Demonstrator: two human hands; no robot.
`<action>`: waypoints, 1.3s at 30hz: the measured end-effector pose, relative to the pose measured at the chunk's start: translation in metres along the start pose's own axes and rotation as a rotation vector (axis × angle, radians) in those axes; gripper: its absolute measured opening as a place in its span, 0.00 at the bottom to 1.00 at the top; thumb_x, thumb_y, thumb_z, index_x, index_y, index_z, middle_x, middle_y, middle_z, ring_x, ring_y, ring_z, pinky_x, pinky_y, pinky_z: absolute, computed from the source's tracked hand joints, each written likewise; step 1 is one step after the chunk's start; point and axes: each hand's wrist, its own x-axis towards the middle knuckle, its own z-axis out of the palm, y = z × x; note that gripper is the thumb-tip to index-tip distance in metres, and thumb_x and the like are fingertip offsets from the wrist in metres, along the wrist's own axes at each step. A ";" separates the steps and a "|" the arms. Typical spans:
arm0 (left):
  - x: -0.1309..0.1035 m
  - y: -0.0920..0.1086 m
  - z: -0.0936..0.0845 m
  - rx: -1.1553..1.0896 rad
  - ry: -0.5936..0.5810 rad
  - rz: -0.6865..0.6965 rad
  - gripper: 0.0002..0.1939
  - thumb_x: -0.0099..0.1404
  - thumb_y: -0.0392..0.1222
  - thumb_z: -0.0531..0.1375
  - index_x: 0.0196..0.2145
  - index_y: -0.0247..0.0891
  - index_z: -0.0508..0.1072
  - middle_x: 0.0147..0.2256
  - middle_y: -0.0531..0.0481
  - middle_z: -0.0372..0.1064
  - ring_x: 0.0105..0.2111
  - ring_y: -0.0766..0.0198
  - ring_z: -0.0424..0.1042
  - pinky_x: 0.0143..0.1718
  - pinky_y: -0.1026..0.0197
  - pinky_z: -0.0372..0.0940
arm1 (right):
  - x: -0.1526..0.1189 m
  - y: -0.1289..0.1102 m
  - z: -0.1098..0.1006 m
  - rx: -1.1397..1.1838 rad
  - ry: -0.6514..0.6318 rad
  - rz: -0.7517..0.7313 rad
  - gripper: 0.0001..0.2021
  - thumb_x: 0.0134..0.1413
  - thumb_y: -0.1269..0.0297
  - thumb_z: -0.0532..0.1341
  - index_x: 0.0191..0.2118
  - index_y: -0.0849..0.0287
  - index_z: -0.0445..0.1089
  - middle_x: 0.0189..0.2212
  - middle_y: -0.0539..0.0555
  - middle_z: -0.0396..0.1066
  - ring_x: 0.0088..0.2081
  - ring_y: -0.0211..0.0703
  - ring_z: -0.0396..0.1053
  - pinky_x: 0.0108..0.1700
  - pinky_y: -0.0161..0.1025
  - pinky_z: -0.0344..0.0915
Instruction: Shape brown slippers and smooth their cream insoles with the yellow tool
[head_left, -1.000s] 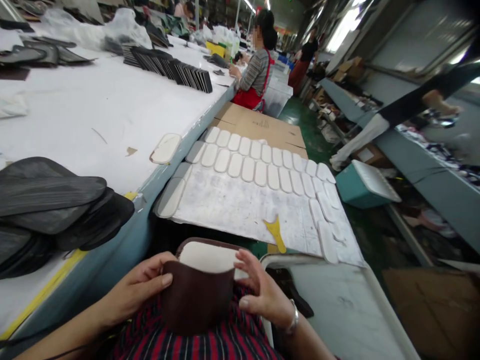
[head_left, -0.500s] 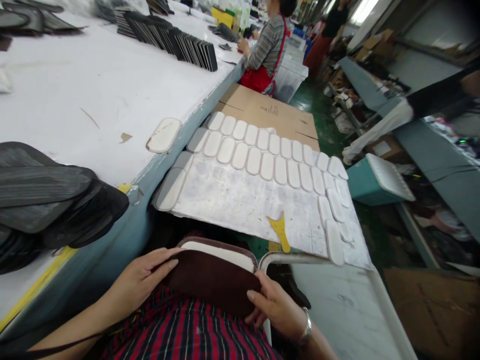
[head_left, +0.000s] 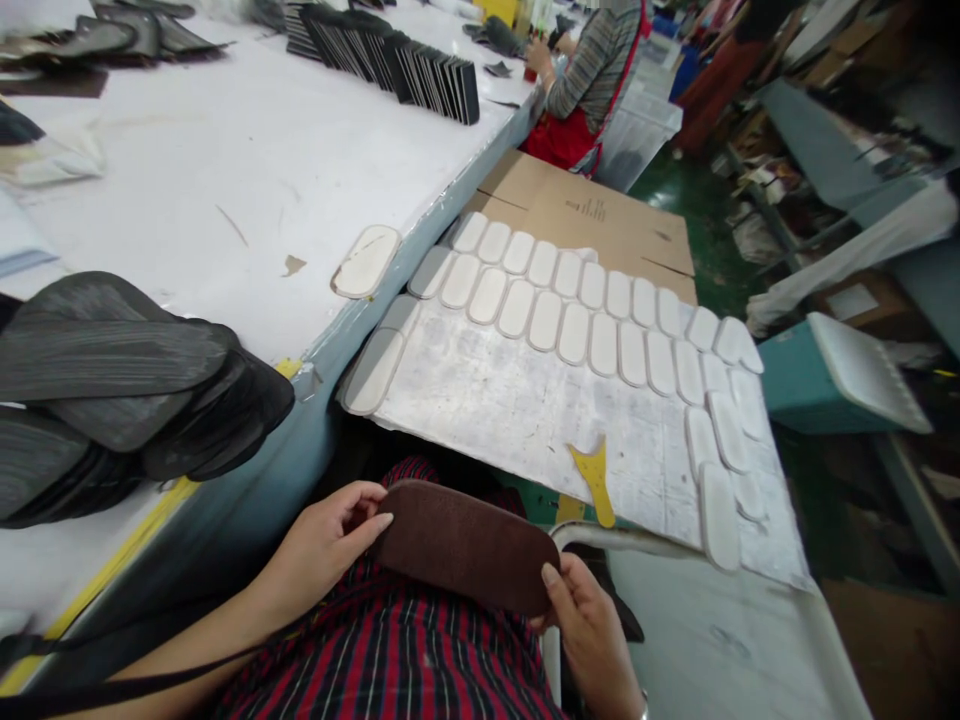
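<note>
A dark brown, leather-like oblong piece (head_left: 465, 548) with rounded ends lies across my lap, its brown face up. My left hand (head_left: 337, 535) pinches its left end between thumb and fingers. At the right end my right hand (head_left: 581, 610) grips the edge, thumb on top and fingers partly hidden beneath. Just beyond, rows of white oval pieces (head_left: 574, 333) lie on a whitish board (head_left: 495, 400). A yellow forked tool (head_left: 598, 483) rests at the board's near edge.
Left stands a white-topped table (head_left: 187, 220) with a pile of dark oval pieces (head_left: 127, 370) and a row of black slabs (head_left: 435, 80). A co-worker in a red apron (head_left: 562, 140) is at its far end. A teal bin (head_left: 810, 375) stands right, a pale tray (head_left: 720, 620) near my right hand.
The white inner piece that showed behind the brown one is now covered by it; the two edges have come together. The view has swung left, shifting the surroundings rightward.
</note>
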 end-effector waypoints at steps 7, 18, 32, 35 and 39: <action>0.004 -0.004 0.001 -0.001 0.033 -0.027 0.13 0.59 0.51 0.55 0.37 0.40 0.66 0.25 0.55 0.66 0.26 0.63 0.67 0.29 0.63 0.62 | 0.000 0.003 0.001 -0.121 0.086 0.002 0.18 0.56 0.46 0.50 0.34 0.57 0.61 0.24 0.49 0.61 0.22 0.38 0.62 0.23 0.34 0.65; 0.010 -0.004 -0.005 -0.089 -0.037 -0.110 0.16 0.58 0.53 0.57 0.37 0.39 0.69 0.27 0.53 0.70 0.28 0.63 0.68 0.31 0.64 0.62 | 0.003 0.001 0.001 -0.139 0.070 0.000 0.17 0.57 0.47 0.50 0.33 0.58 0.61 0.24 0.49 0.61 0.22 0.37 0.61 0.24 0.33 0.63; 0.010 -0.005 -0.007 0.004 -0.009 -0.122 0.20 0.56 0.56 0.57 0.37 0.37 0.71 0.25 0.53 0.70 0.27 0.63 0.69 0.29 0.65 0.63 | 0.003 -0.005 0.000 -0.197 0.097 -0.001 0.18 0.57 0.49 0.51 0.27 0.58 0.60 0.17 0.46 0.59 0.18 0.34 0.61 0.21 0.30 0.58; 0.012 -0.008 -0.007 0.037 -0.005 -0.132 0.22 0.55 0.59 0.57 0.38 0.38 0.72 0.27 0.53 0.72 0.29 0.61 0.71 0.31 0.65 0.64 | 0.004 -0.005 -0.002 -0.188 0.118 0.004 0.18 0.57 0.49 0.52 0.26 0.59 0.60 0.13 0.45 0.59 0.16 0.34 0.61 0.20 0.30 0.58; 0.014 -0.016 -0.008 0.068 0.000 -0.139 0.23 0.52 0.60 0.58 0.38 0.40 0.73 0.30 0.53 0.75 0.30 0.60 0.73 0.31 0.66 0.66 | 0.005 -0.003 -0.002 -0.088 0.124 0.027 0.17 0.57 0.51 0.52 0.26 0.59 0.60 0.14 0.45 0.61 0.14 0.33 0.62 0.17 0.28 0.57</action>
